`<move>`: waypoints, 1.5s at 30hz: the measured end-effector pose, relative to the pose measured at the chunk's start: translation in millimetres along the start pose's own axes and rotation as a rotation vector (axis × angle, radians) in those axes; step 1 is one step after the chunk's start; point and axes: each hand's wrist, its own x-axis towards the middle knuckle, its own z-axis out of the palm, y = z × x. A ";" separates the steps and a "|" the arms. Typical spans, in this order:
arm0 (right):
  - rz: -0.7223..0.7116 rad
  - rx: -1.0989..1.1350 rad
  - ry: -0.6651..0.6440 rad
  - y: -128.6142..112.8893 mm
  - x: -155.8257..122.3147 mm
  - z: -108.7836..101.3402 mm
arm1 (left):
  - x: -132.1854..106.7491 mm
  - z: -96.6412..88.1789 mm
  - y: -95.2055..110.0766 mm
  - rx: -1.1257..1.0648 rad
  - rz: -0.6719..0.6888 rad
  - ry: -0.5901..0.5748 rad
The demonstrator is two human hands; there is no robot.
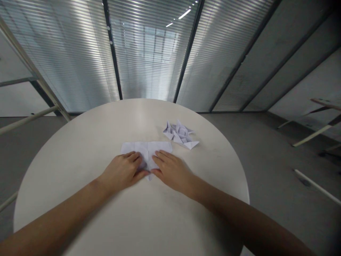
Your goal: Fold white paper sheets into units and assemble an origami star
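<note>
A white sheet of paper [147, 148], partly folded with a centre crease, lies flat near the middle of the round white table [80, 149]. My left hand [123, 171] presses on its left half, fingers laid flat and close together. My right hand [170, 170] rests on its right half, fingers stretched flat. The thumbs nearly meet at the crease near the paper's pointed near end. Both hands cover the sheet's near part.
A small heap of folded white paper pieces [180, 134] lies on the table, behind and to the right of the sheet. Glass walls with blinds stand behind the table. Pale poles lie on the grey floor at right [314, 185], and a frame stands at left.
</note>
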 end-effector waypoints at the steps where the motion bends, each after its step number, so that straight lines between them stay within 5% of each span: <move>1: -0.001 -0.001 0.004 1.1 0.0 1.4 | 0.1 -0.5 1.0 0.002 -0.005 0.004; 16: 0.100 -0.095 -0.036 5.8 -0.9 -3.8 | 2.1 -2.3 2.6 0.018 -0.097 -0.002; 22: 0.085 -0.128 -0.048 17.5 9.2 -8.5 | 1.1 3.2 -12.5 0.016 -0.146 0.041; 28: 0.124 0.049 0.039 32.9 16.7 2.4 | 5.9 15.7 -32.4 -0.137 -0.064 0.155; 35: 0.031 0.188 0.056 44.2 18.3 20.9 | 7.9 28.9 -44.7 -0.197 -0.239 0.178; 45: 0.019 0.150 0.125 41.8 18.3 9.7 | 6.6 21.4 -38.4 -0.127 -0.236 0.223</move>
